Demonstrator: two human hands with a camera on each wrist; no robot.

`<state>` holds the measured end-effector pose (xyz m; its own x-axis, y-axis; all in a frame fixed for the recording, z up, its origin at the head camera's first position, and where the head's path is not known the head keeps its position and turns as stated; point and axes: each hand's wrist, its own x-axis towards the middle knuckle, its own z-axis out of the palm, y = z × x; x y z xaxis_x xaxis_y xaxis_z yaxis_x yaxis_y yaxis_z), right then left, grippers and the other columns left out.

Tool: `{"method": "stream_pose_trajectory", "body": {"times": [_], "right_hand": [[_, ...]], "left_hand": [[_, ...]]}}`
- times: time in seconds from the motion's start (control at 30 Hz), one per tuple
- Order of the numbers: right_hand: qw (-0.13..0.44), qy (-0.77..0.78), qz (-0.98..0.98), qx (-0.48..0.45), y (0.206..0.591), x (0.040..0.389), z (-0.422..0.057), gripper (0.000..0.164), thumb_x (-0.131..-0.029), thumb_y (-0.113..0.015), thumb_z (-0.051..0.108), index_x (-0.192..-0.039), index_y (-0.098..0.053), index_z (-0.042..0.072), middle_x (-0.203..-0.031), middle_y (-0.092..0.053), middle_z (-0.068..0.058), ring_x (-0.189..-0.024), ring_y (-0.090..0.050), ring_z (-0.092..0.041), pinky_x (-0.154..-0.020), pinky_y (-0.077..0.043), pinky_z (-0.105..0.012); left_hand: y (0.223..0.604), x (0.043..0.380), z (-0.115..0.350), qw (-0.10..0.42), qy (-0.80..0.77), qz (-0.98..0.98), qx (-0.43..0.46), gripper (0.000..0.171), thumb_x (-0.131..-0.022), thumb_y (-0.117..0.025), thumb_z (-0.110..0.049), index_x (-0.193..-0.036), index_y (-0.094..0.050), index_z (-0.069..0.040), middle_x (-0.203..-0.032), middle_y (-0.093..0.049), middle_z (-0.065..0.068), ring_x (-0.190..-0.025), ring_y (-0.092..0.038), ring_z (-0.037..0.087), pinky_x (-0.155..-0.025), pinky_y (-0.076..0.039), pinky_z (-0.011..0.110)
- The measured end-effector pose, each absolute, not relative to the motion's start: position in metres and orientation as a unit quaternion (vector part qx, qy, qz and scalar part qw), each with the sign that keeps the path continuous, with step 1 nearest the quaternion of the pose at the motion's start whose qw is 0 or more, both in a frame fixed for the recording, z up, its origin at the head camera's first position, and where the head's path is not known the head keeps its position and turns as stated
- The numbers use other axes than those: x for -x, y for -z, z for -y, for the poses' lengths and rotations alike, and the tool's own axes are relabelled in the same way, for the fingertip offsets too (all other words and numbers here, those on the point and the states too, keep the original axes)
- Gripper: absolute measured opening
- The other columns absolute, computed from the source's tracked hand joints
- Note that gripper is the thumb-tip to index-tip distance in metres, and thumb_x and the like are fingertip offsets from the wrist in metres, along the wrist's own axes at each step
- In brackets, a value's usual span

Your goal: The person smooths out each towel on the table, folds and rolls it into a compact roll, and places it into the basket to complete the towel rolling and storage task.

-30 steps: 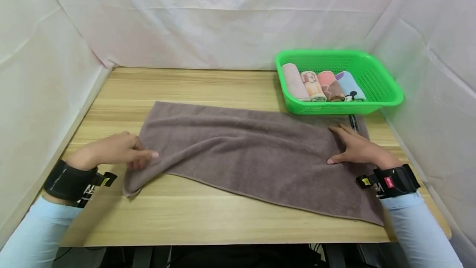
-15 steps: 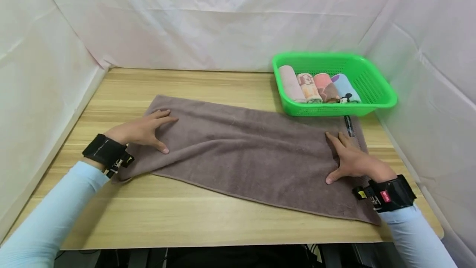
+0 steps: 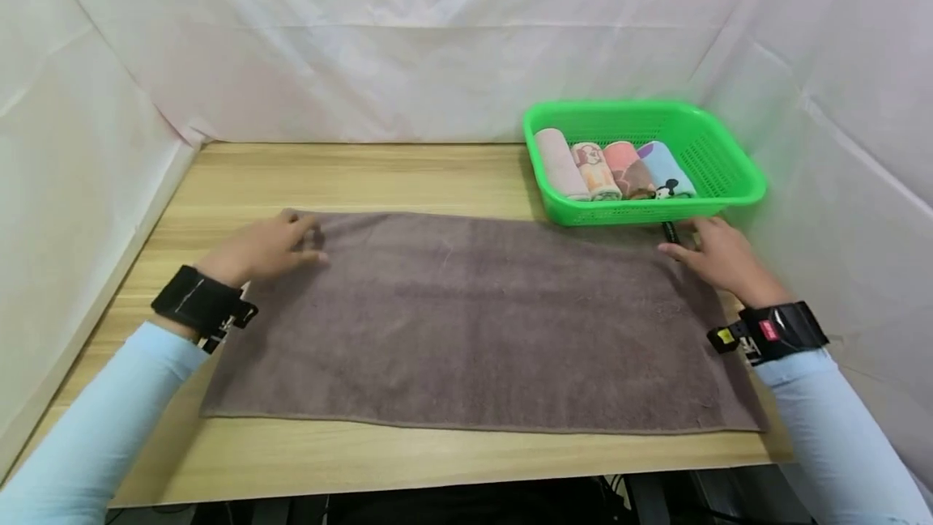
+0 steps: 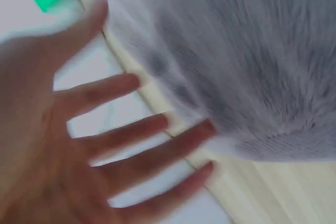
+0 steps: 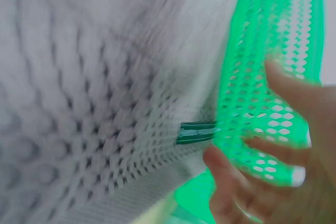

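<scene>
A brown-grey towel (image 3: 481, 330) lies spread nearly flat across the table, its far right part running under the front of a green basket (image 3: 627, 213). My left hand (image 3: 266, 249) is over the towel's far left corner; in the left wrist view its fingers (image 4: 152, 156) are spread and nearly straight, with nothing between them. My right hand (image 3: 717, 258) is at the far right corner beside the basket, next to the dark label (image 5: 197, 132) on the towel. Its fingers are loosely bent and apart in the right wrist view, nothing gripped.
Several rolled towels stand side by side in the basket: a plain pale one (image 3: 561, 164), a cream patterned one (image 3: 596, 171), a pink and brown one (image 3: 629, 168) and a blue one (image 3: 666, 168). White cloth walls (image 3: 364, 63) enclose the wooden table (image 3: 350, 172).
The towel's left side has been spread toward the front edge, and its folds have flattened. My left hand has gone from the left edge to the far left corner; my right hand has moved toward the basket.
</scene>
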<state>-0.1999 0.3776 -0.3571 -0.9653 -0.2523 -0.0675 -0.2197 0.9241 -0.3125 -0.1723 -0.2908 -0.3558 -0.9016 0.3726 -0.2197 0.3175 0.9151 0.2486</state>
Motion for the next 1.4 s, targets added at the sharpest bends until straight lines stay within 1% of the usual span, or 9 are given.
{"method": "stream_pose_trajectory", "body": {"times": [0.17,0.27,0.4,0.53,0.63,0.8,1.07,1.2,1.4], "right_hand": [[0.076,0.223,-0.972,-0.001,0.362,0.221,-0.383,0.088,-0.098,-0.064,0.053,-0.145,-0.037,-0.017,-0.096,-0.074,-0.025,-0.086,-0.073,-0.038,-0.071,-0.056,-0.046],[0.081,0.286,-0.954,-0.034,0.367,0.226,-0.384,0.089,-0.096,-0.070,0.047,-0.147,-0.036,-0.019,-0.083,-0.077,-0.016,-0.068,-0.075,-0.021,-0.062,-0.057,-0.030],[0.065,0.328,-0.942,-0.026,0.372,0.222,-0.389,0.066,-0.100,-0.068,0.035,-0.139,-0.049,-0.014,-0.093,-0.076,-0.018,-0.065,-0.073,-0.011,-0.063,-0.058,-0.026],[0.033,0.369,-0.929,0.009,0.371,0.209,-0.399,0.038,-0.104,-0.063,0.024,-0.126,-0.062,-0.007,-0.082,-0.073,0.005,-0.065,-0.069,-0.007,-0.061,-0.058,-0.027],[0.003,0.418,-0.908,0.040,0.360,0.202,-0.408,0.023,-0.102,-0.065,0.015,-0.117,-0.069,-0.002,-0.076,-0.072,0.015,-0.065,-0.070,-0.006,-0.060,-0.057,-0.025],[-0.020,0.503,-0.858,0.098,0.331,0.196,-0.419,0.018,-0.099,-0.063,-0.003,-0.110,-0.075,0.005,-0.081,-0.078,0.009,-0.067,-0.072,-0.006,-0.061,-0.055,-0.020],[-0.092,0.650,-0.743,0.130,0.286,0.207,-0.414,0.018,-0.095,-0.064,-0.010,-0.110,-0.074,-0.010,-0.086,-0.080,-0.002,-0.072,-0.076,-0.011,-0.068,-0.058,-0.017],[-0.145,0.672,-0.714,0.134,0.280,0.204,-0.407,0.021,-0.092,-0.067,-0.011,-0.112,-0.069,-0.018,-0.088,-0.080,-0.007,-0.076,-0.078,-0.014,-0.076,-0.059,-0.018],[-0.158,0.561,-0.803,0.123,0.302,0.171,-0.419,0.026,-0.095,-0.066,-0.006,-0.116,-0.066,-0.021,-0.096,-0.081,0.002,-0.087,-0.076,-0.008,-0.088,-0.055,-0.014]], "left_hand": [[0.366,0.208,0.304,0.074,-0.083,-0.975,-0.193,0.040,-0.103,-0.060,-0.016,-0.141,-0.057,-0.002,-0.146,-0.053,0.031,-0.132,-0.050,0.056,-0.103,-0.043,0.071],[0.372,0.221,0.308,0.065,-0.093,-0.969,-0.218,0.035,-0.099,-0.064,-0.009,-0.134,-0.063,-0.002,-0.134,-0.063,0.026,-0.126,-0.058,0.050,-0.101,-0.046,0.065],[0.375,0.226,0.308,0.049,-0.086,-0.966,-0.238,0.027,-0.095,-0.067,-0.004,-0.122,-0.069,-0.008,-0.107,-0.067,0.016,-0.093,-0.065,0.033,-0.081,-0.052,0.051],[0.373,0.222,0.308,0.022,-0.055,-0.967,-0.249,0.010,-0.094,-0.068,-0.004,-0.098,-0.064,-0.013,-0.093,-0.056,0.009,-0.079,-0.053,0.027,-0.068,-0.045,0.044],[0.367,0.218,0.313,0.010,-0.048,-0.967,-0.252,0.019,-0.092,-0.071,-0.006,-0.087,-0.055,-0.015,-0.087,-0.053,0.006,-0.076,-0.049,0.025,-0.064,-0.040,0.040],[0.337,0.212,0.322,-0.004,-0.081,-0.969,-0.235,0.027,-0.088,-0.071,-0.002,-0.082,-0.048,-0.016,-0.074,-0.050,0.002,-0.067,-0.047,0.020,-0.062,-0.035,0.035],[0.290,0.213,0.331,-0.121,-0.087,-0.970,-0.191,0.013,-0.090,-0.068,-0.004,-0.093,-0.058,-0.012,-0.078,-0.064,0.014,-0.064,-0.053,0.030,-0.057,-0.038,0.043],[0.286,0.205,0.335,-0.158,-0.100,-0.968,-0.168,0.013,-0.091,-0.070,-0.007,-0.100,-0.060,-0.010,-0.084,-0.071,0.021,-0.067,-0.058,0.038,-0.058,-0.041,0.052],[0.309,0.172,0.338,-0.150,-0.144,-0.951,-0.229,0.017,-0.085,-0.075,0.002,-0.090,-0.063,-0.010,-0.089,-0.077,0.013,-0.080,-0.073,0.036,-0.068,-0.054,0.055]]}}
